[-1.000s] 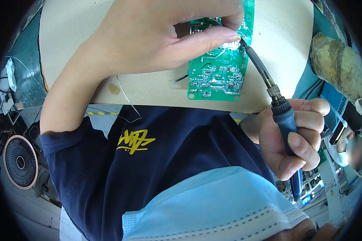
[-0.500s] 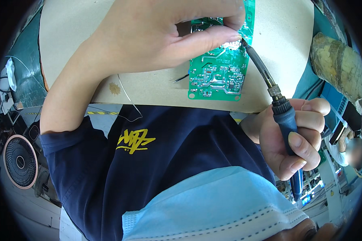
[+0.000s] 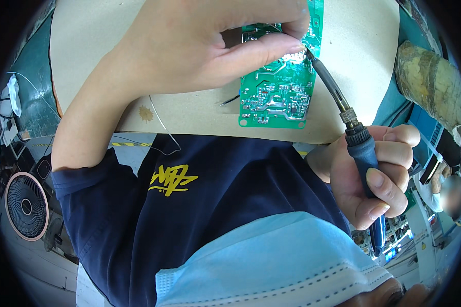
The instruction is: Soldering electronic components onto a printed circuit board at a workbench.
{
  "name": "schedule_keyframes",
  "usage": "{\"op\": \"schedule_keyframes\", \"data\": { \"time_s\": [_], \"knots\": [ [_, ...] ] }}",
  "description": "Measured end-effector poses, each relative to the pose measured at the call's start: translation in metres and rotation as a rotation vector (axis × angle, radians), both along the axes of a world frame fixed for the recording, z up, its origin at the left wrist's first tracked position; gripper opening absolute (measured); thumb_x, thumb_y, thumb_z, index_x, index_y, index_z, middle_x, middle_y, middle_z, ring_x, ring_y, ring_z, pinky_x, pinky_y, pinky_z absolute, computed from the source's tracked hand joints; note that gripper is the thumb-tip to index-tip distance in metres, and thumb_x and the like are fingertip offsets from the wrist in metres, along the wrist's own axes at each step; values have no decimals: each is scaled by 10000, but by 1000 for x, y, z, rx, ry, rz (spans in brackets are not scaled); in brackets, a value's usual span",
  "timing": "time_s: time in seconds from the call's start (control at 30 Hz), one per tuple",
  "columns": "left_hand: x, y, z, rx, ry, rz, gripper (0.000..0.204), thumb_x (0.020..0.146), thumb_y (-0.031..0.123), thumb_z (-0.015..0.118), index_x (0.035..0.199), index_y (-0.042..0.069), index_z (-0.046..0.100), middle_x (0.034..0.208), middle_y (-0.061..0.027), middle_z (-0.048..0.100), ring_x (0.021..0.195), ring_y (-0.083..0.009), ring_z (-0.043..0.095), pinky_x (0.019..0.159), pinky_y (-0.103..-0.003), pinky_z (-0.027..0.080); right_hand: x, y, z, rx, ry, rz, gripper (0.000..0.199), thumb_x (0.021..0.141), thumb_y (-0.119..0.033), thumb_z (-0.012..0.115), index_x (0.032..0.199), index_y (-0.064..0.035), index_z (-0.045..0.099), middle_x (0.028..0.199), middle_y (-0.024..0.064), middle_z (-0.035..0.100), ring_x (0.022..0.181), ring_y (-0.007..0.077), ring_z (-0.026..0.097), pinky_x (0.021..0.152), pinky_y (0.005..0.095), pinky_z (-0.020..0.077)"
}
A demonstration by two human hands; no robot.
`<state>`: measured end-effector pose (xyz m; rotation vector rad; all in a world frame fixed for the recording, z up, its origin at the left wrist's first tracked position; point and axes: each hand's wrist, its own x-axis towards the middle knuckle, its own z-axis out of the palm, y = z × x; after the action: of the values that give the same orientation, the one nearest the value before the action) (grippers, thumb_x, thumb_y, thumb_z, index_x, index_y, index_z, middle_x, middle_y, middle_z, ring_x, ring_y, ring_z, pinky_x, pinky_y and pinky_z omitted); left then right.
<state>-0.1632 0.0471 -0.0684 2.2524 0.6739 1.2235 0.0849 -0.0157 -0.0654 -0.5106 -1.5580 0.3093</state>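
Observation:
A green circuit board [image 3: 279, 97] lies solder side up on a tan work mat [image 3: 358, 56]. My left hand [image 3: 200, 51] reaches over it from the left, thumb and fingers pinched together at the board's upper part. A thin solder wire [image 3: 161, 125] trails from that hand down over the mat's near edge. My right hand [image 3: 379, 179] grips the blue handle of a soldering iron [image 3: 361, 148]. The iron's metal shaft slants up and left, and its tip meets the board right at my left fingertips.
A crumpled brown lump [image 3: 430, 87] sits on the teal bench at the right, beside cables. A round fan [image 3: 25, 207] stands low at the left. Another person [image 3: 448, 197] is at the far right. My dark shirt and blue face mask [image 3: 271, 261] fill the lower view.

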Motion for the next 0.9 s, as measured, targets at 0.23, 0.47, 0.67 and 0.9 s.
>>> {"op": "schedule_keyframes", "data": {
  "time_s": [0.23,0.47,0.67,0.9],
  "knots": [
    [1,-3,0,-23,-21,10,117,768,59,819,838,63,726,690,-52,595,606,-220,530,608,-343,416,8,2,2,19,25,-69,331,976,-327,422,876,-91,631,538,-14,327,510,138,309,683,401,283],
    [2,-4,-1,-30,-34,12,115,766,51,816,835,61,724,687,-53,596,607,-224,531,613,-348,419,1,0,1,9,3,-55,316,965,-318,435,853,-97,631,542,-11,323,510,139,330,699,404,289],
    [0,-1,-1,2,-2,-7,111,768,59,813,825,70,719,684,-45,597,604,-225,528,610,-350,418,-1,-1,0,40,26,-69,298,946,-309,455,813,-104,627,536,-12,313,506,138,336,695,399,285],
    [-1,-1,-2,46,17,2,113,769,56,806,824,71,709,686,-44,602,614,-220,530,605,-343,413,7,-3,3,17,-105,-12,339,1018,-394,469,880,-117,608,635,-31,403,570,133,429,712,374,328]
  ]
}}
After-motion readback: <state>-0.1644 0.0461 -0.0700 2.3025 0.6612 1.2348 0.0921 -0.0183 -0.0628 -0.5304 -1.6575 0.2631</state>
